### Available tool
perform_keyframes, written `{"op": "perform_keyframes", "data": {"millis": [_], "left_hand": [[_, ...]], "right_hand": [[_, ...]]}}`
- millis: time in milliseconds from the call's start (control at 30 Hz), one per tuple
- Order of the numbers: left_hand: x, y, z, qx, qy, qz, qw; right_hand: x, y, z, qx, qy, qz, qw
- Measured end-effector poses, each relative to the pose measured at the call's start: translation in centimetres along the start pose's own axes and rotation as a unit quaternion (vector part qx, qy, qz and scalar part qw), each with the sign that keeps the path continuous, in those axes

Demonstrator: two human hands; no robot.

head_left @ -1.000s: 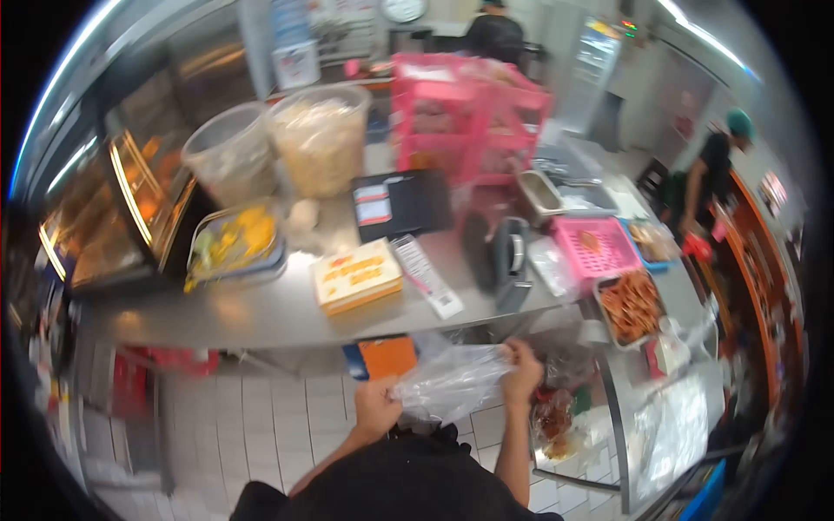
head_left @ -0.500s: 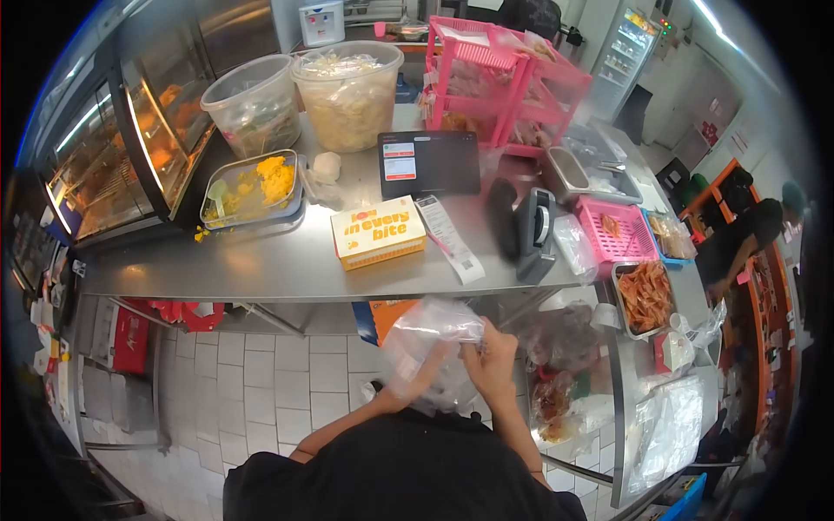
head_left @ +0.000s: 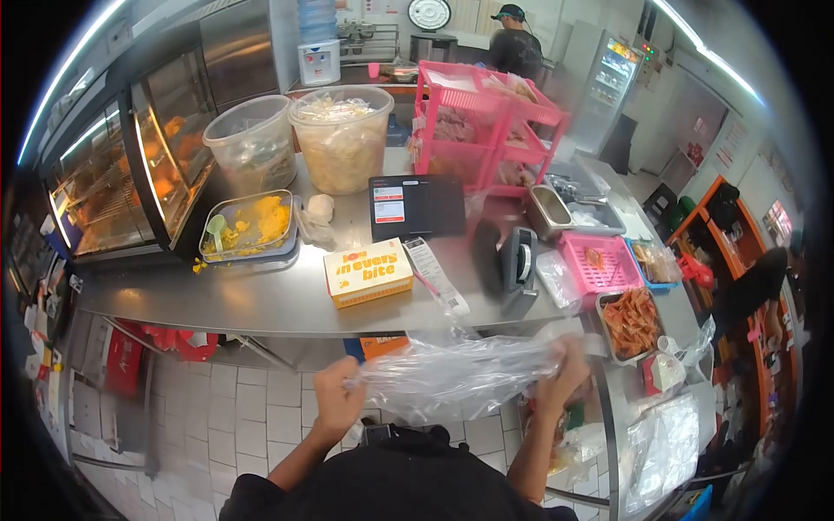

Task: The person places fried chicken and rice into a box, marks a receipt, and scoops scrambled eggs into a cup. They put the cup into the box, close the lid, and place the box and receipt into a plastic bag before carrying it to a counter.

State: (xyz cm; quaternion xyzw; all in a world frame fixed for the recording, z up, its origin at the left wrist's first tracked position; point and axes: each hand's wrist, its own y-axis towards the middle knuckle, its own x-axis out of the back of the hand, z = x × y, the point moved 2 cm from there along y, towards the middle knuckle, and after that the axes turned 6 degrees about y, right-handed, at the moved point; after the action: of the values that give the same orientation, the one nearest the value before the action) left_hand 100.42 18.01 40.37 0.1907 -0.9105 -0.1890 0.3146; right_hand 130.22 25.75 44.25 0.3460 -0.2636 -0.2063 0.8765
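In the head view, a clear plastic bag [head_left: 456, 378] stretches sideways across the lower centre of the frame, just below the near edge of the steel counter [head_left: 174, 300]. The left hand [head_left: 339, 398], left of centre, pinches one end of the bag between thumb and curled fingers. The right hand [head_left: 565, 375], right of centre, grips the other end; it is slightly blurred, so the exact finger placing cannot be told.

Above the bag, mid-frame, a yellow-and-white cardboard food box [head_left: 369, 276] printed "in every bite" sits on the counter, a printed receipt [head_left: 437, 276] just beside it to the right. Behind them lies a tablet [head_left: 426, 207]. A dark tape dispenser [head_left: 519, 273] stands right of the receipt. At centre left, a tray of yellow food [head_left: 252, 227] holds a pale green spoon [head_left: 215, 227]. At centre right are a pink plastic basket [head_left: 608, 280] and a metal tray of reddish-brown strips [head_left: 632, 323]. In the upper centre stands a pink rack [head_left: 499, 130], with a person in a black cap [head_left: 515, 50] behind it.
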Motion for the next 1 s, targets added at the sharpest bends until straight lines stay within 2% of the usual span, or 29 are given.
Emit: {"op": "perform_keyframes", "data": {"millis": [33,67,100,133,167,200,233,300,333,400,433,467,500,533,567,600,633,667,700,767,800,833,867,900,933,967,1000], "left_hand": [[0.0,-0.3,0.8,0.000,0.001,-0.003,1.000],[0.2,-0.5,1.6,-0.018,0.041,-0.072,0.996],[0.4,-0.5,2.1,-0.037,0.081,-0.140,0.986],[-0.4,0.0,2.1,-0.039,0.083,-0.144,0.985],[-1.6,0.4,1.8,0.010,0.044,-0.196,0.979],[-2.5,0.7,1.4,0.061,0.004,-0.247,0.967],[-3.1,0.4,1.0,0.057,0.005,-0.252,0.966],[-3.9,-0.4,0.4,-0.019,0.142,-0.274,0.951],[-3.8,-0.1,0.6,-0.027,0.142,-0.280,0.949],[-2.8,0.8,0.1,0.001,0.180,-0.271,0.946],[-1.6,1.6,0.1,-0.009,0.210,-0.285,0.935],[-0.3,2.1,0.3,-0.010,0.213,-0.286,0.934],[0.9,2.5,1.5,0.085,0.089,-0.225,0.967],[1.9,2.9,2.8,0.177,-0.037,-0.157,0.971],[3.0,2.6,4.4,0.175,-0.034,-0.157,0.971],[3.0,1.4,6.9,0.256,-0.231,0.005,0.939],[3.2,0.2,8.5,0.320,-0.412,0.167,0.836],[4.5,0.1,9.3,0.320,-0.411,0.170,0.837],[5.9,0.2,9.4,0.294,-0.448,0.151,0.831],[8.8,-0.7,8.6,0.255,-0.525,0.110,0.805],[9.9,-1.1,8.4,0.236,-0.563,0.086,0.787],[10.8,-1.5,8.7,0.218,-0.599,0.059,0.768],[11.3,-1.6,10.2,0.223,-0.602,0.058,0.765],[11.7,-1.3,12.5,0.247,-0.264,0.099,0.927],[12.1,-1.0,14.1,0.233,0.113,0.126,0.958],[12.1,-0.5,14.4,0.231,0.112,0.126,0.958],[12.2,0.3,14.2,0.159,0.231,0.014,0.960]], "right_hand": [[-0.8,-0.6,0.7,-0.018,0.055,-0.013,0.998],[-1.8,-1.1,1.5,-0.037,0.109,-0.027,0.993],[-3.2,-1.5,1.6,-0.099,0.227,0.016,0.969],[-5.5,-3.1,1.2,-0.205,0.348,-0.029,0.914],[-7.5,-5.0,0.8,-0.305,0.460,-0.071,0.831],[-8.5,-5.8,1.0,-0.275,0.427,0.042,0.860],[-9.6,-6.2,1.5,-0.237,0.389,0.154,0.877],[-11.2,-6.0,5.6,-0.238,0.308,0.188,0.902],[-12.2,-6.2,6.5,-0.231,0.314,0.184,0.902],[-13.6,-6.8,8.4,-0.128,0.273,0.252,0.920],[-14.1,-6.6,8.7,-0.126,0.276,0.251,0.919],[-14.6,-6.5,9.6,-0.064,0.266,0.312,0.910],[-15.2,-6.3,10.4,-0.001,0.254,0.369,0.894],[-16.1,-5.9,10.3,0.000,0.257,0.368,0.894],[-17.1,-5.6,9.4,0.036,0.158,0.362,0.918],[-18.2,-5.4,8.3,0.068,0.057,0.353,0.931],[-19.7,-5.0,6.3,0.073,0.044,0.307,0.948],[-20.9,-4.2,4.5,0.080,0.029,0.257,0.963],[-21.2,-3.5,3.8,0.080,0.026,0.252,0.964],[-21.2,-3.2,2.3,-0.011,-0.045,0.265,0.963],[-21.4,-4.1,1.2,-0.012,-0.052,0.268,0.962],[-22.2,-5.8,-0.4,-0.096,0.126,0.361,0.919],[-22.6,-7.1,-1.2,-0.179,0.300,0.434,0.831],[-21.9,-6.5,-0.3,-0.182,0.299,0.435,0.830],[-21.0,-6.0,1.0,-0.304,0.476,0.497,0.658],[-20.1,-5.4,2.7,-0.399,0.616,0.521,0.436],[-19.6,-4.9,3.7,-0.397,0.615,0.522,0.438]]}}
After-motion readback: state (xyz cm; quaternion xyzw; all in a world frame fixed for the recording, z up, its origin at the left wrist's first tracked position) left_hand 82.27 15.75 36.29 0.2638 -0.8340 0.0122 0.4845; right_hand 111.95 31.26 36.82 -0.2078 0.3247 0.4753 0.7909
